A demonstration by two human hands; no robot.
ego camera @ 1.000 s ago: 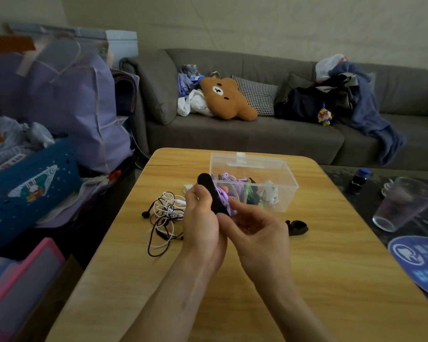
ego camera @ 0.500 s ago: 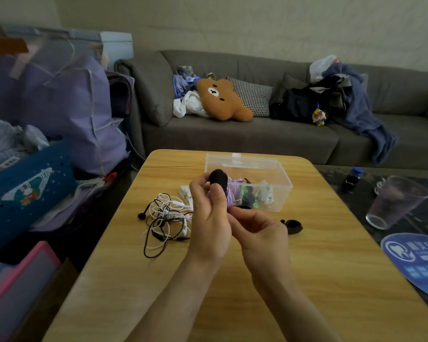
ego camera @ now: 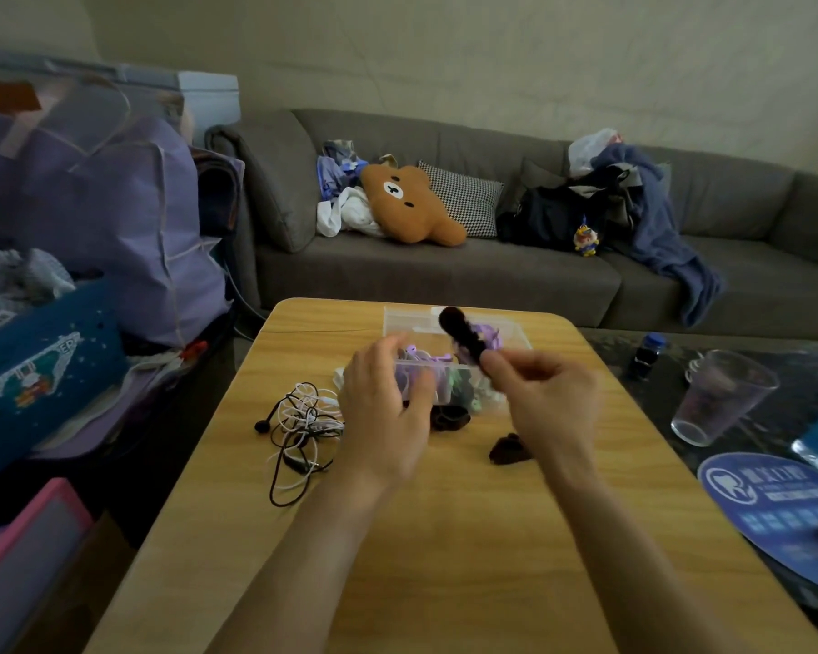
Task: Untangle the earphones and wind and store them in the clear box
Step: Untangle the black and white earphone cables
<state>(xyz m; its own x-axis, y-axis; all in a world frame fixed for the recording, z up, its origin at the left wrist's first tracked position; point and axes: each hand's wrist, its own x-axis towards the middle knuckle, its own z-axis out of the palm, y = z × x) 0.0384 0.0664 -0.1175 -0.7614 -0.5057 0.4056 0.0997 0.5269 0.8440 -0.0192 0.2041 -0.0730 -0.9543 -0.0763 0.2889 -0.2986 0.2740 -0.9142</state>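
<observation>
My right hand (ego camera: pixel 548 394) pinches a wound purple earphone bundle wrapped in a black tie (ego camera: pixel 464 339) and holds it above the clear box (ego camera: pixel 407 316) on the wooden table (ego camera: pixel 445 535). Coloured earphone bundles lie inside the box. My left hand (ego camera: pixel 388 403) hovers at the box's front left corner with relaxed fingers and holds nothing; it is blurred. A tangle of white and black earphones (ego camera: pixel 303 417) lies on the table left of that hand. Two black ties (ego camera: pixel 449 417) (ego camera: pixel 506 448) lie in front of the box.
A clear plastic cup (ego camera: pixel 718 398), a dark bottle (ego camera: pixel 648 354) and a round blue card (ego camera: pixel 775 502) sit on the dark surface right of the table. Bags and a pink bin (ego camera: pixel 20 535) crowd the left side. A grey sofa (ego camera: pixel 445 276) stands behind.
The wrapped bundle has passed from my left hand to my right, which has moved right and up over the box. My left hand has let go and lowered.
</observation>
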